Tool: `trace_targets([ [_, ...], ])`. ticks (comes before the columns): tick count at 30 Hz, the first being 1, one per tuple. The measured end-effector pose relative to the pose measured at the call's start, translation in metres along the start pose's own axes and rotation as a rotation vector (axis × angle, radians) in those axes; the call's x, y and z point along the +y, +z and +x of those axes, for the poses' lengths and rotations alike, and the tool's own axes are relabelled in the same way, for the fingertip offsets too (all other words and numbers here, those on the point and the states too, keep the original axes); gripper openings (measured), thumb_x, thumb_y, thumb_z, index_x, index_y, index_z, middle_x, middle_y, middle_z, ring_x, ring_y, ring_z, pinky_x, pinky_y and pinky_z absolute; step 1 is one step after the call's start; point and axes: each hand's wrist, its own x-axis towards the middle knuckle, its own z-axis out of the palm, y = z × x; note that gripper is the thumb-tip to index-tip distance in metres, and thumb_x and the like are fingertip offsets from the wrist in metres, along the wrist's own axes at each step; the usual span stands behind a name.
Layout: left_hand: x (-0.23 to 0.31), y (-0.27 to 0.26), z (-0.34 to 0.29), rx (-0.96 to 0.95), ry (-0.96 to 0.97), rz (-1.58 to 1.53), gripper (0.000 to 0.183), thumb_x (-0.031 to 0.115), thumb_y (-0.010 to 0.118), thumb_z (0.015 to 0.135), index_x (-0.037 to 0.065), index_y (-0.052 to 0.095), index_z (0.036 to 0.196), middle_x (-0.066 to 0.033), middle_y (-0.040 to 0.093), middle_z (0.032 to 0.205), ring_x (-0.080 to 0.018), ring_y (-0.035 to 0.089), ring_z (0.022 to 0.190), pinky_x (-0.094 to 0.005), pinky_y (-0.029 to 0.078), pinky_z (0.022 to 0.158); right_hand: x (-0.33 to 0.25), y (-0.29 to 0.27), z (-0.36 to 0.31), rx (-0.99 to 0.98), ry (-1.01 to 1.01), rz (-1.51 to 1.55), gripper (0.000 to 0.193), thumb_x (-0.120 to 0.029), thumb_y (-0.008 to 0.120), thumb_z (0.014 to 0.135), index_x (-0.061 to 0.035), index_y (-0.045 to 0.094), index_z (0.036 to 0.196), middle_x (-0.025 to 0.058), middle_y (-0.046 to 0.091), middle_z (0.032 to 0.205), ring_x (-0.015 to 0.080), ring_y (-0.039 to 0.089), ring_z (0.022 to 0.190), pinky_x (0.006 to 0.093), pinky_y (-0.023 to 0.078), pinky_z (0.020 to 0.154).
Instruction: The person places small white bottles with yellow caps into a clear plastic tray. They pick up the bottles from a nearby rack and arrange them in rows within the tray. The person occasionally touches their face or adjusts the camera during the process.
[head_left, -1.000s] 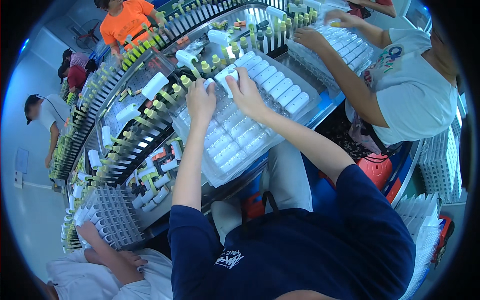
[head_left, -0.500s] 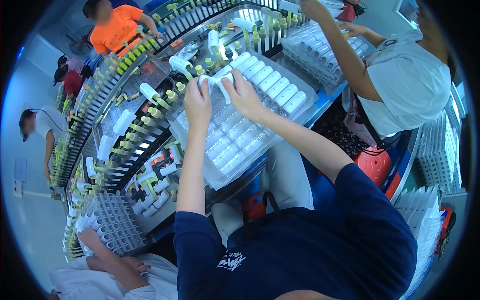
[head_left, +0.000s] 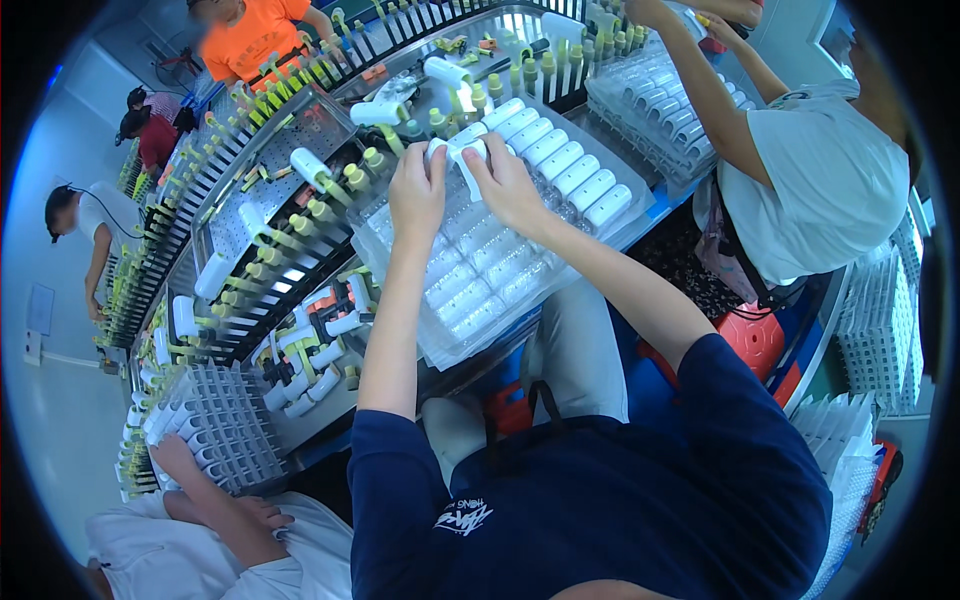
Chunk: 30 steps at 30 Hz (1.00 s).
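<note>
Both hands are raised above the near part of a clear plastic tray [head_left: 437, 350]. My left hand [head_left: 418, 195] is closed, thumb and fingers pinching a small white plastic piece [head_left: 436, 149]. Close beside it, my right hand [head_left: 508, 190] is closed on a white piece with a thin flap [head_left: 468, 178] hanging below the thumb. Whether the two white bits are joined is hidden by my fingers. Along the tray's far right side lies a row of smooth white rounded covers [head_left: 562, 165]. The tray's nearer pockets show only clear plastic.
A curved conveyor [head_left: 290, 262] with upright yellow-green pegs, some bearing white parts, runs beyond the tray. A pile of white and orange parts [head_left: 318, 340] lies to the left. Co-workers sit close on both sides; the right one [head_left: 810, 190] reaches over another filled tray [head_left: 665, 100].
The whole view has shifted slightly. My hands remain over the tray, and the white piece between them is held at a different angle. Some white parts on the conveyor pegs have changed position.
</note>
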Motion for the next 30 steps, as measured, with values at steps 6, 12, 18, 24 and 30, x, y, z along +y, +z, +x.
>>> trace_targets([
  [6, -0.002, 0.000, -0.002, -0.042, 0.082, 0.062, 0.040, 0.036, 0.072, 0.099, 0.002, 0.065, 0.119, -0.0211, 0.071, 0.111, -0.0432, 0.070, 0.098, -0.0496, 0.056, 0.082, -0.013, -0.005, 0.000, 0.033, 0.065, 0.013, 0.040, -0.033, 0.059, 0.110, 0.0021, 0.055, 0.128, 0.0208, 0.067, 0.086, 0.0280, 0.066, 0.074, 0.0421, 0.049, 0.069],
  [12, 0.001, -0.003, -0.005, -0.057, 0.092, 0.139, 0.049, 0.044, 0.075, 0.095, 0.002, 0.065, 0.117, -0.0201, 0.071, 0.112, -0.0442, 0.070, 0.097, -0.0504, 0.057, 0.079, -0.029, -0.024, 0.055, 0.209, -0.531, -0.400, 0.041, -0.027, 0.070, 0.100, -0.0004, 0.060, 0.129, 0.0168, 0.070, 0.116, 0.0389, 0.067, 0.108, 0.0471, 0.053, 0.089],
  [18, 0.006, 0.002, -0.003, -0.072, 0.107, 0.137, 0.046, 0.044, 0.074, 0.097, 0.003, 0.065, 0.114, -0.0202, 0.070, 0.109, -0.0452, 0.070, 0.094, -0.0518, 0.057, 0.078, -0.019, -0.034, 0.166, -0.216, -0.956, -0.767, 0.041, -0.030, 0.072, 0.096, -0.0085, 0.064, 0.130, 0.0135, 0.071, 0.117, 0.0368, 0.069, 0.110, 0.0499, 0.055, 0.092],
  [24, -0.001, 0.007, 0.000, -0.090, 0.094, 0.207, 0.046, 0.044, 0.073, 0.097, 0.003, 0.066, 0.116, -0.0200, 0.071, 0.109, -0.0435, 0.071, 0.093, -0.0511, 0.057, 0.079, -0.024, 0.024, 0.170, -0.518, -0.675, -0.552, 0.039, -0.041, 0.059, 0.105, -0.0111, 0.061, 0.131, 0.0176, 0.070, 0.118, 0.0406, 0.069, 0.112, 0.0538, 0.054, 0.095],
  [30, 0.008, 0.000, -0.001, -0.113, 0.044, 0.219, 0.040, 0.037, 0.074, 0.096, 0.004, 0.068, 0.118, -0.0207, 0.073, 0.112, -0.0443, 0.071, 0.097, -0.0513, 0.057, 0.080, -0.047, 0.081, 0.151, -0.573, -0.603, -0.515, 0.039, -0.041, 0.057, 0.106, -0.0090, 0.058, 0.129, 0.0198, 0.070, 0.116, 0.0415, 0.069, 0.112, 0.0539, 0.054, 0.093],
])
